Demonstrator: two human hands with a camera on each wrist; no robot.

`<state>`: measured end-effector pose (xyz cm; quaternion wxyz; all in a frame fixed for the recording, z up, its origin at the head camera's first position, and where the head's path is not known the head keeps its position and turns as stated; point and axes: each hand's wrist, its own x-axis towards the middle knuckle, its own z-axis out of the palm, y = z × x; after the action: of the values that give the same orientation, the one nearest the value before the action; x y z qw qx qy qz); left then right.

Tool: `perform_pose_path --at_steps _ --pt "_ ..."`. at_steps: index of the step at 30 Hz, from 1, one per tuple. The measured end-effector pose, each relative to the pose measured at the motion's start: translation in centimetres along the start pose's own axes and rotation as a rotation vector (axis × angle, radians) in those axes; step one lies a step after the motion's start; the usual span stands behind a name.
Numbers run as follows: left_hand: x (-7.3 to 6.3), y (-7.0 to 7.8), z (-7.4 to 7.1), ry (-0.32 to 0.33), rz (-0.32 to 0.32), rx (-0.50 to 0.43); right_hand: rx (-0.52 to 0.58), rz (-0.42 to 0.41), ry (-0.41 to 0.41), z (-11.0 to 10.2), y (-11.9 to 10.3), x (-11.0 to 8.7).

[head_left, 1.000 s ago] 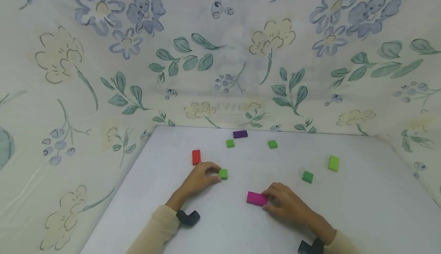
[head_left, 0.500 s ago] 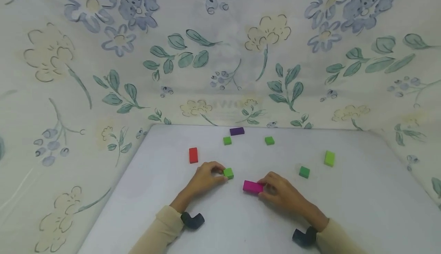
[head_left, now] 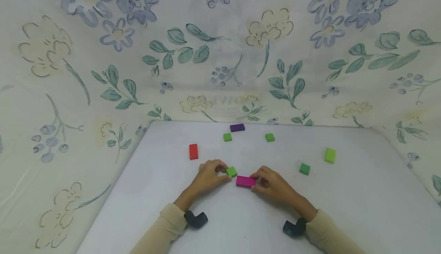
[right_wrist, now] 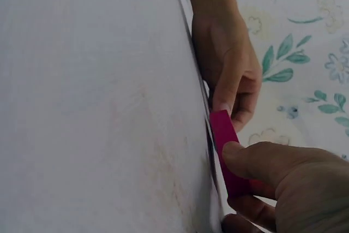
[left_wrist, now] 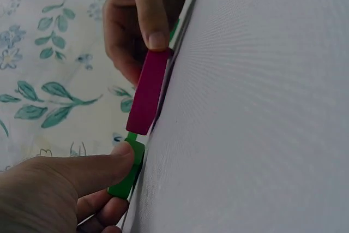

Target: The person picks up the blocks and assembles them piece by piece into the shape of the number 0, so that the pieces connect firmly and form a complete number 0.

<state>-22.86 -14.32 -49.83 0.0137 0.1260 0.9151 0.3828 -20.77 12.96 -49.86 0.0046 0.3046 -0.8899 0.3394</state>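
Observation:
Between thumb and fingers my left hand (head_left: 209, 175) pinches a small light green block (head_left: 231, 172) near the middle of the white table. My right hand (head_left: 274, 185) grips the right end of a longer magenta block (head_left: 245, 181). Its left end lies close beside the green block's lower right corner; whether they touch I cannot tell. In the left wrist view the magenta block (left_wrist: 147, 94) stands just beyond the green block (left_wrist: 131, 170). In the right wrist view the magenta block (right_wrist: 229, 162) hides the green one.
Behind my left hand lies a red block (head_left: 193, 151). Farther back are a purple block (head_left: 237, 128) and two small green blocks (head_left: 227, 137). To the right sit a dark green block (head_left: 304, 169) and a yellow-green block (head_left: 330, 155). A floral sheet (head_left: 220, 54) surrounds the white table (head_left: 206, 231).
My right hand has slid the magenta block left and away from me, closing the gap to the green block. My left hand has shifted the green block slightly right and turned it.

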Motion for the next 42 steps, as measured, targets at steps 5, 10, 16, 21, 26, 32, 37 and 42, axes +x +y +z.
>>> perform_pose_path --at_steps 5,10,16,21,26,32,37,42 --pt "0.01 0.04 -0.13 0.005 0.020 0.020 -0.019 -0.009 0.017 0.14 0.00 0.21" --pt "-0.14 -0.02 -0.02 0.008 0.053 0.058 -0.048 0.008 0.018 0.34 0.24 0.11" --pt "-0.12 -0.04 -0.12 -0.003 0.074 0.073 -0.049 0.032 0.006 0.27 0.15 0.19" --pt "0.08 0.07 -0.26 0.002 0.081 0.073 -0.058 0.029 0.014 0.12 0.10 0.31" --pt "-0.18 0.07 -0.14 -0.024 0.062 0.070 -0.041 0.048 -0.006 0.14 -0.12 0.08" --pt "-0.50 0.20 -0.07 -0.020 0.060 0.064 -0.055 0.036 0.003 0.41 -0.05 -0.14" --pt "-0.53 0.15 -0.02 -0.020 0.053 0.071 -0.056 0.026 0.004 0.49 0.07 -0.19" --pt "-0.50 0.15 -0.01 -0.023 0.058 0.065 -0.057 0.011 0.006 0.47 0.15 -0.27"
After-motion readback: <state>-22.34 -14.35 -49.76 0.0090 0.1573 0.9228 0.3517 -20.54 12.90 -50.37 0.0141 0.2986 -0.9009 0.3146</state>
